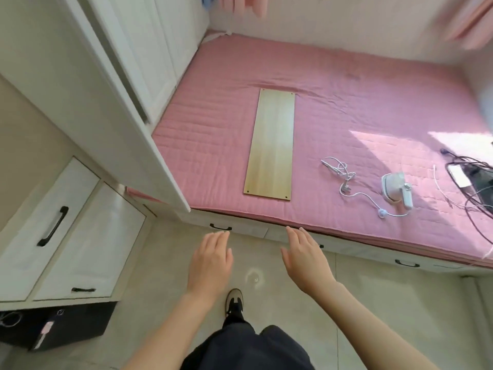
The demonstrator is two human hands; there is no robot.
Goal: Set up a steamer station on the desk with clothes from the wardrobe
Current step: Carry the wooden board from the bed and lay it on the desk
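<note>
A small white handheld steamer (396, 188) lies on the pink quilted bed (213, 129) at the right, its white cord and plug (346, 180) trailing to its left. A long pale wooden board (270, 144) lies flat on the bed's middle. The white wardrobe (149, 49) stands at the left, one door (88, 102) swung open. My left hand (209, 263) and my right hand (305, 256) are held out over the floor in front of the bed, fingers straight, holding nothing. Pink clothes (250, 4) hang blurred at the top.
White drawers with black handles (53, 225) stand at the left, with a black box (66, 324) on the floor below. Black cables and a device (469, 177) lie at the bed's right edge. Drawers with handles (221, 227) run under the bed. My shoe (234, 300) is on the tiled floor.
</note>
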